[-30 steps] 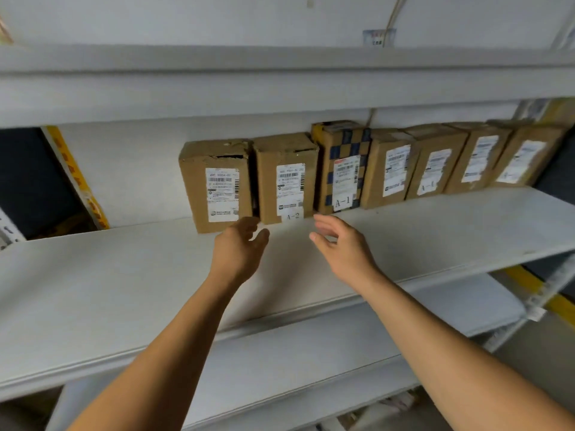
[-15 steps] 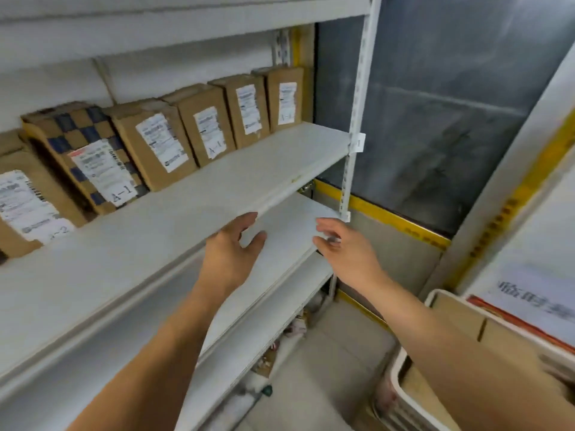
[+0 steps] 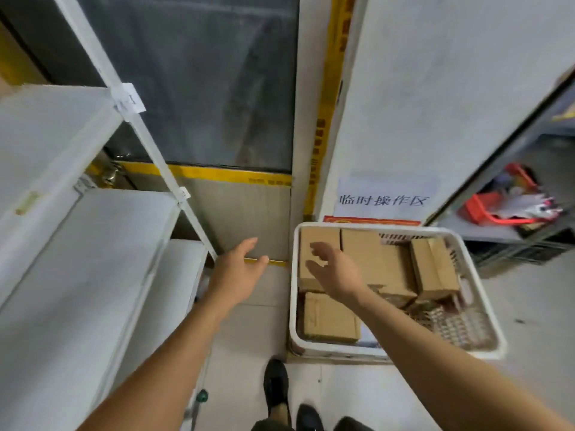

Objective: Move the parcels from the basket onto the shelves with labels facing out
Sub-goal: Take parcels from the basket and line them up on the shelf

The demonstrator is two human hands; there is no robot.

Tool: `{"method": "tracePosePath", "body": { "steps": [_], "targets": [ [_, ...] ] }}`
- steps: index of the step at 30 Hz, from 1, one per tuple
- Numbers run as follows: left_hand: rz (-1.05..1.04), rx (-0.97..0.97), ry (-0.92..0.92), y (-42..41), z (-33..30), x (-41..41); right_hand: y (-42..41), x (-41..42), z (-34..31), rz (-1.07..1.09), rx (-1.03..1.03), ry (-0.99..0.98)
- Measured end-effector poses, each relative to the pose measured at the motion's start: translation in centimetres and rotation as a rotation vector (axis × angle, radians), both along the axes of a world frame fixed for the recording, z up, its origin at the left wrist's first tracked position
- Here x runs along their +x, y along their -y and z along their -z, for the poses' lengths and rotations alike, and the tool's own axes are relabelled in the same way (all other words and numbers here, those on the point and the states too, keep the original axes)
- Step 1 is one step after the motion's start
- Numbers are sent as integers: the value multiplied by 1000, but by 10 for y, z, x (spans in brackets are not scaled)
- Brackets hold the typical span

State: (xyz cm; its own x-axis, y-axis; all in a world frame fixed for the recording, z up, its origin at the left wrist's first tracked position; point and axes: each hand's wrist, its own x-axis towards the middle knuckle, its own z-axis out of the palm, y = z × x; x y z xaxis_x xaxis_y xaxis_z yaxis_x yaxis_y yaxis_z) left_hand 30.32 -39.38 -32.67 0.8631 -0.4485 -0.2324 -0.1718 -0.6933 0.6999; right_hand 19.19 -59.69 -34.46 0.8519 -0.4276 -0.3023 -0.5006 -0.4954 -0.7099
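A white plastic basket stands on the floor at the right, holding several brown cardboard parcels, one lying at its near left corner. My right hand hovers above the basket's left side with fingers spread, holding nothing. My left hand is over the floor left of the basket, fingers relaxed and empty. The white shelves fill the left side; no parcels on them show in this view.
A white shelf upright slants down to the floor between shelves and basket. A white panel with a paper sign stands behind the basket. A red basket sits on a low rack at right. My shoes are at the bottom.
My view has swung from the row of parcels on the shelf rightward and down to the basket. Both empty hands came away from the shelf, the right one now over the basket.
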Motion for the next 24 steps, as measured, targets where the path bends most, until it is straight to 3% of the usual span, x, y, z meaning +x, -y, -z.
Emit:
{"method": "tracePosePath", "body": {
  "steps": [12,21,24],
  "targets": [
    [378,100,-282,166,113,-12,115,-41,76,373,12,-204],
    [495,319,-49,259,186,-32,193,-43,143,359,104,-311],
    [490,371,-45,269,208,-39,209,-38,162,331,170,-326]
  ]
}}
